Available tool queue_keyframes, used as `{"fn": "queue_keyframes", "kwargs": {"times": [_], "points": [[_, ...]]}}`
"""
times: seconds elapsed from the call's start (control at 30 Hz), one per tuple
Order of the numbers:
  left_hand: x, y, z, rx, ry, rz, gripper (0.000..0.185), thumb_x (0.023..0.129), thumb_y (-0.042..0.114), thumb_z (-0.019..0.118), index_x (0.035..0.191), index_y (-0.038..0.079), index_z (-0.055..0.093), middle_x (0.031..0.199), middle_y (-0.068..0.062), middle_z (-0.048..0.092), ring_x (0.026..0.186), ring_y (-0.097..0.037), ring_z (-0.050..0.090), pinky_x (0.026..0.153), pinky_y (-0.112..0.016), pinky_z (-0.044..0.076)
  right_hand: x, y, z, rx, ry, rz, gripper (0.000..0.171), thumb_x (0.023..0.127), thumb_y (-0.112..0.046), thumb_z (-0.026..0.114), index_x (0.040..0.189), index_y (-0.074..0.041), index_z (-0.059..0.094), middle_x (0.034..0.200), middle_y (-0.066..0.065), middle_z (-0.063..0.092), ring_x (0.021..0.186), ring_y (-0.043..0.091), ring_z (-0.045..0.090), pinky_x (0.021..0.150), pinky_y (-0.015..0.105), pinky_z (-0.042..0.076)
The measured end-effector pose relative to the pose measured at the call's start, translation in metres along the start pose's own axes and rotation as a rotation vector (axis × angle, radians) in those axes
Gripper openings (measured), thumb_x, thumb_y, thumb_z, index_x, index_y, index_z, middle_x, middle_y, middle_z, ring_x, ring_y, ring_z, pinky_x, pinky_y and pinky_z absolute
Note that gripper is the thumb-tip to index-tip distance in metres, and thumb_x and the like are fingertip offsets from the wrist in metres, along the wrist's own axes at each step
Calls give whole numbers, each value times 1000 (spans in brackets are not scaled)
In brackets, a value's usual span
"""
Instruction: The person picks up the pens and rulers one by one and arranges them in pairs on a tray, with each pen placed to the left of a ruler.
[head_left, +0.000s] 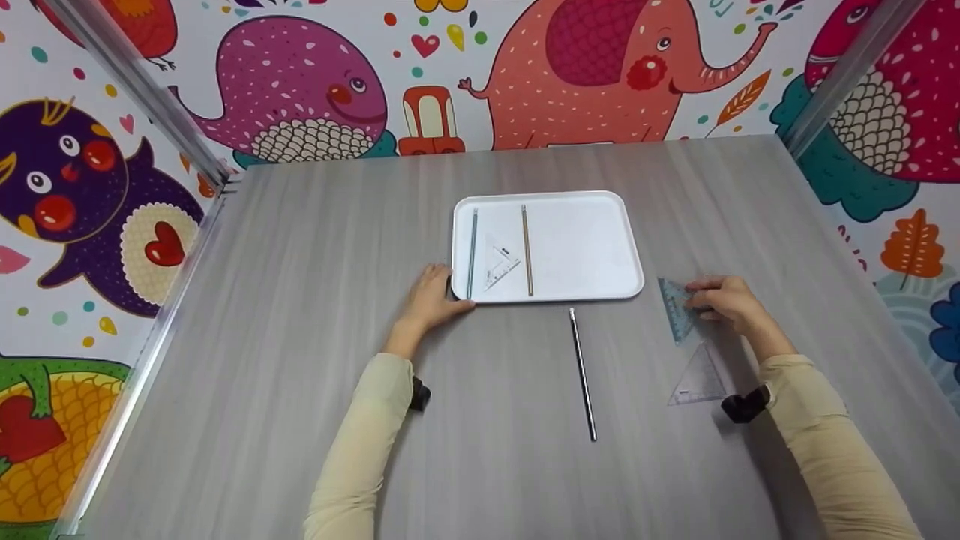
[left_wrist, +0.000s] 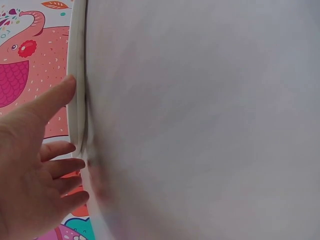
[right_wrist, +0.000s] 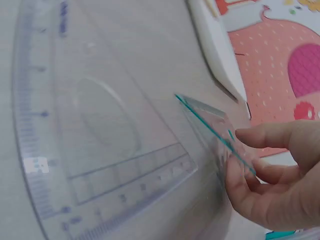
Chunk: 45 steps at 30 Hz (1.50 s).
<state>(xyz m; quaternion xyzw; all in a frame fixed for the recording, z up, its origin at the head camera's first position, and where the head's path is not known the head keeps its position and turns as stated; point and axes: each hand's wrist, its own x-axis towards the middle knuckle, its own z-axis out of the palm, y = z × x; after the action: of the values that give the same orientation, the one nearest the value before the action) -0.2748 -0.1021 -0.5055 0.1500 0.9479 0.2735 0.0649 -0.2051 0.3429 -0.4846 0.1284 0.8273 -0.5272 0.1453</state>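
A white tray [head_left: 600, 247] sits mid-table and holds a blue pencil [head_left: 472, 253], a clear set square [head_left: 499, 260] and a brown pencil [head_left: 526, 250]. My left hand [head_left: 433, 294] rests with straight fingers [left_wrist: 60, 167] against the tray's near left corner [left_wrist: 76, 105]. To the right of the tray, my right hand [head_left: 712, 298] pinches a teal set square [head_left: 676, 307] by its edge [right_wrist: 220, 137], tilted up off the table. A larger clear set square [head_left: 697, 377] lies flat nearer to me [right_wrist: 90, 130]. A dark pencil [head_left: 582, 373] lies on the table between my arms.
The grey wood-grain table [head_left: 300, 337] is bounded by metal frame posts [head_left: 135, 82] at the back corners and a rail along the left edge. Cartoon-animal walls surround it.
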Motion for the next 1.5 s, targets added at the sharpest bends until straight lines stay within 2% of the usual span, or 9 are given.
{"fn": "queue_keyframes", "kwargs": {"times": [0.07,0.17,0.3,0.5,0.7,0.93,1.2,1.37,1.5], "points": [[0,0,0,2,-4,-2,67,75,33,73,125,-4,47,133,-22,44,130,-33,30,109,-38,21,0,2,-4,114,-50,28,38,83,-3,57,118,10,51,86,-4,59,71,-1,55,63,17,51],[1,0,0,3,1,0,66,74,33,73,124,-2,48,129,-18,48,128,-31,33,108,-37,23,0,5,-8,246,-94,70,19,84,0,56,100,-6,63,78,-9,59,71,1,56,64,17,51],[1,0,0,4,10,4,65,74,33,73,123,-2,49,128,-17,49,127,-30,34,108,-38,24,-2,5,-11,364,-121,91,27,85,1,52,78,-21,67,77,-6,60,71,4,57,64,17,51],[1,-1,0,16,12,13,69,74,35,73,125,-3,47,130,-19,47,127,-31,34,108,-38,24,-4,0,-15,448,-171,94,27,87,-2,53,79,-22,71,79,-6,61,70,5,58,65,19,51],[0,-1,1,12,18,12,67,73,34,74,124,-3,48,128,-18,49,126,-30,35,107,-38,26,-7,-13,-13,496,-151,100,33,88,1,50,77,-21,71,74,-5,62,67,7,58,62,19,51],[0,-1,0,0,14,-2,68,74,34,73,126,-2,47,129,-17,48,126,-30,34,107,-38,25,-1,-32,0,546,-181,58,32,89,1,48,78,-20,70,71,-5,60,67,7,59,64,20,51],[0,0,-1,1,18,5,68,73,34,74,124,-3,48,129,-20,48,123,-30,38,105,-38,29,6,-58,16,621,-172,69,30,88,2,50,78,-16,71,70,-2,62,62,8,57,61,20,51],[1,0,-1,15,24,18,68,74,35,73,124,-3,48,128,-20,48,122,-30,38,104,-39,29,14,-74,27,606,-159,57,28,89,1,50,79,-16,70,70,-1,61,62,8,57,62,20,51],[-1,1,-1,15,8,1,69,74,35,73,125,-4,47,132,-22,45,127,-32,33,107,-41,26,19,-84,36,598,-132,38,27,88,2,50,79,-15,69,70,0,60,62,9,57,63,20,52]]}}
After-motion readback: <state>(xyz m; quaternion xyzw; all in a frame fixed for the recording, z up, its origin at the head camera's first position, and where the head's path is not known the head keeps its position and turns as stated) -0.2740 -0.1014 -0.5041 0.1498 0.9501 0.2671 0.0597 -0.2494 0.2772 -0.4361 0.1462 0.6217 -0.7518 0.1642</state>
